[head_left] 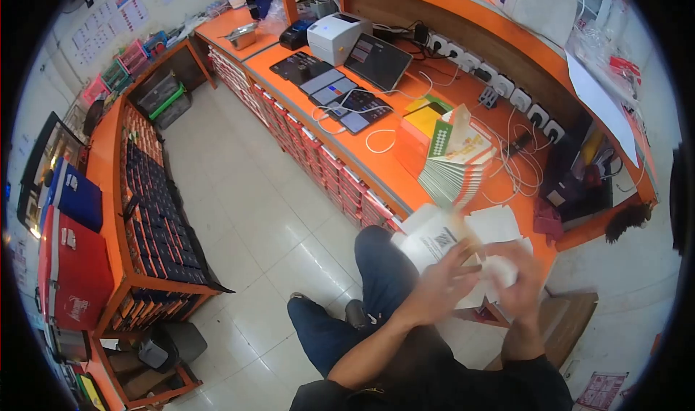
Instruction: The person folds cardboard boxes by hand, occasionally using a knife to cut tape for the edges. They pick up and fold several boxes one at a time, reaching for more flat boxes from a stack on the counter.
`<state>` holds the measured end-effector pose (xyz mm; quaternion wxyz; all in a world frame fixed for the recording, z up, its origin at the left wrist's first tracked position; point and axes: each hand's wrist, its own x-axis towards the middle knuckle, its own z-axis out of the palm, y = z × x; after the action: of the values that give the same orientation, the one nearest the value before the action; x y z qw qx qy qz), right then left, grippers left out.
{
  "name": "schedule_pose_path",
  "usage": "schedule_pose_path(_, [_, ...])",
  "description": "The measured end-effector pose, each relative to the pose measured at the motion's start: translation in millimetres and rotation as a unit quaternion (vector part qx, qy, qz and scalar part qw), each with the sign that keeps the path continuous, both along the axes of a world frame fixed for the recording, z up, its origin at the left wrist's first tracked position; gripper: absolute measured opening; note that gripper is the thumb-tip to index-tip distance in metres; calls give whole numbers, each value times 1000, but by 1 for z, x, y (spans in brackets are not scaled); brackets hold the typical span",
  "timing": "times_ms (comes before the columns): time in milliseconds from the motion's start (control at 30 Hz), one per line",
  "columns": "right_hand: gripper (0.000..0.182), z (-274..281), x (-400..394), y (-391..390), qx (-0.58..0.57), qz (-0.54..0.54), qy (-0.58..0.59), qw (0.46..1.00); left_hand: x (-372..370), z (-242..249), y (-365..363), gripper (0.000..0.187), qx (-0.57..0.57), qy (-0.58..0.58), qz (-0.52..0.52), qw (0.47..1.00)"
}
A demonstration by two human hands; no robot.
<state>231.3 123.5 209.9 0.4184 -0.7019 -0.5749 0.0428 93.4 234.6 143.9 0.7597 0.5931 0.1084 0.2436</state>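
My left hand (445, 284) is over the front end of the orange counter, with its fingers bent together near the edge of a white printed sheet (433, 243) that carries a square code. What those fingers hold is hidden by blur. Beside it, my right hand (523, 277) curls around a piece of white paper (499, 271). The two hands are close together, and both are smeared by motion. Just beyond them stands a fanned stack of green and orange printed boxes or booklets (456, 168). Another white sheet (494, 224) lies flat on the counter behind my right hand.
Along the orange counter (394, 168) are a tablet (378, 61), several phones, a white label printer (338, 38) and loose white cables (517, 172). Power sockets (503, 85) line its back. Shelves of dark boxes (156, 208) and a red cooler box (76, 266) stand on the left.
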Motion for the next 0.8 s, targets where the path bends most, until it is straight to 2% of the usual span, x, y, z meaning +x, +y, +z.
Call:
schedule_pose_path(33, [35, 3, -22, 18, 32, 97, -23, 995, -18, 3, 8, 36, -6, -27, 12, 1000])
schedule_pose_path(67, [38, 3, -39, 32, 6, 133, -70, 989, -34, 6, 16, 31, -10, -56, 25, 998])
schedule_pose_path(100, [41, 1, -52, 43, -22, 169, -115, 979, -49, 10, 20, 29, -67, -22, 90, 993])
schedule_pose_path(133, [41, -8, -62, 51, -18, 170, -110, 979, -66, 14, 23, 26, -127, 16, 156, 979])
schedule_pose_path(200, [45, -33, -76, 67, 21, 196, -189, 962, -99, 15, 28, 20, -51, 40, 215, 975])
schedule_pose_path(333, [38, -59, -94, 86, 53, 295, -146, 943, -140, 3, 23, 18, -30, 69, 289, 954])
schedule_pose_path(400, [34, -67, -98, 92, 97, 336, -80, 934, -150, -3, 22, 18, -7, 113, 403, 908])
schedule_pose_path(433, [34, -73, -100, 95, 97, 340, -80, 932, -157, -2, 21, 12, -57, 132, 416, 898])
schedule_pose_path(467, [34, -80, -104, 95, 109, 318, -46, 941, -158, -3, 20, 12, -58, 134, 418, 896])
schedule_pose_path(533, [33, -85, -114, 93, 118, 297, -9, 947, -156, -9, 18, 7, -12, 119, 534, 837])
schedule_pose_path(567, [33, -83, -123, 92, 110, 260, 28, 959, -155, -15, 16, 7, -13, 121, 535, 836])
schedule_pose_path(633, [34, -78, -132, 97, 103, 225, 65, 967, -153, -28, 18, 9, 122, 52, 585, 800])
schedule_pose_path(667, [34, -75, -136, 98, 110, 200, 61, 972, -153, -31, 21, 9, 120, 55, 586, 799])
schedule_pose_path(733, [33, -72, -140, 99, 108, 185, 66, 975, -156, -36, 26, 9, 289, 26, 582, 759])
schedule_pose_path(767, [33, -71, -144, 102, 119, 179, 67, 974, -158, -33, 26, 9, 286, 40, 591, 753])
schedule_pose_path(800, [32, -72, -151, 106, 131, 176, 72, 973, -159, -30, 28, 10, 370, 87, 565, 732])
